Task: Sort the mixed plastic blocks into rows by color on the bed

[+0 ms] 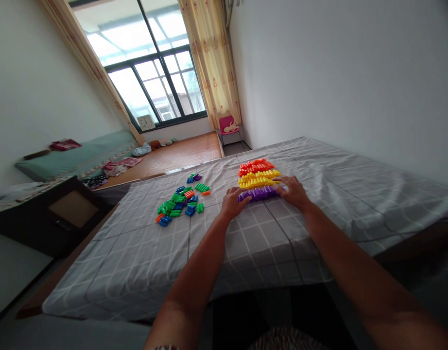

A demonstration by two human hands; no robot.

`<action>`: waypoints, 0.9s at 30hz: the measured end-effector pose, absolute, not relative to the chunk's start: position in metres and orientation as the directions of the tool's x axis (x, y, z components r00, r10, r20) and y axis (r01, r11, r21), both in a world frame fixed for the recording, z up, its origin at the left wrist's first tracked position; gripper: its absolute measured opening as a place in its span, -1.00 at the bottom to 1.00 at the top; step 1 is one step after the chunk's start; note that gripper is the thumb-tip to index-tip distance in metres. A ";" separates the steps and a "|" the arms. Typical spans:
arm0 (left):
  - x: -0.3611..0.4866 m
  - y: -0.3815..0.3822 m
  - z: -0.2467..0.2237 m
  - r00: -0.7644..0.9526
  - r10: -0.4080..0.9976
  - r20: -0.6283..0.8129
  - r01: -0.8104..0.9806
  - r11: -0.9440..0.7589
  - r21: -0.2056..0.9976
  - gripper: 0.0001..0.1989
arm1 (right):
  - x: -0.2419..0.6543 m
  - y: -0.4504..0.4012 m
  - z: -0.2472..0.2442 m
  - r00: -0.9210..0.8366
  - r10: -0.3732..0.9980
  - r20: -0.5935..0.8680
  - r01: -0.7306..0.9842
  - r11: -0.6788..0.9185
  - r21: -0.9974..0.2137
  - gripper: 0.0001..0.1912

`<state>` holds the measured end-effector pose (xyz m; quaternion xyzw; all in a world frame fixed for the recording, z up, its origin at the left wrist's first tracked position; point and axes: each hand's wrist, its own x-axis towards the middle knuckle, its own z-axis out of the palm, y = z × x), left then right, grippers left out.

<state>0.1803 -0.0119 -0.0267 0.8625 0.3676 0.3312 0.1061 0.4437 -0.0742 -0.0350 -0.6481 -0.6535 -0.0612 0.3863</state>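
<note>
A row of small shiny purple plastic pieces, perhaps clips, lies side by side on the bed. At its left end is my left hand, thumb along the near side and fingers behind. My right hand cups the right end, its fingers bent and partly spread over the row. Both hands touch the purple pieces. Just beyond is a band of yellow pieces, which the right fingertips come close to. Red-orange pieces are bunched behind the yellow ones. The ends of the purple row are partly hidden by my fingers.
Left of my hands lies a loose pile of green pieces mixed with blue, orange and purple ones. All rest on a grey checked bedsheet. A dark cabinet stands at left, a wall at right, and a pink chair far back.
</note>
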 end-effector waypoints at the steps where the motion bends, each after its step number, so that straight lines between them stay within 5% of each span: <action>1: 0.181 -0.011 -0.028 0.513 0.701 0.495 0.554 -0.711 0.432 -0.67 | 0.446 -0.073 -0.038 0.133 0.810 0.571 0.888 0.158 -0.431 -0.63; 11: 0.191 -0.013 -0.031 0.473 0.740 0.479 0.572 -0.671 0.472 -0.74 | 0.449 -0.065 -0.049 -0.019 0.832 0.554 0.827 0.325 -0.460 -0.63; 24: 0.115 0.008 0.004 0.464 0.762 0.451 0.640 -0.640 0.424 -0.78 | 0.453 -0.078 -0.045 0.313 0.680 0.663 0.839 0.130 -0.529 -0.59; 27: 0.057 0.018 0.005 0.310 0.861 0.403 0.696 -0.495 0.520 -0.77 | 0.443 -0.081 -0.042 0.293 0.660 0.691 0.850 0.151 -0.504 -0.64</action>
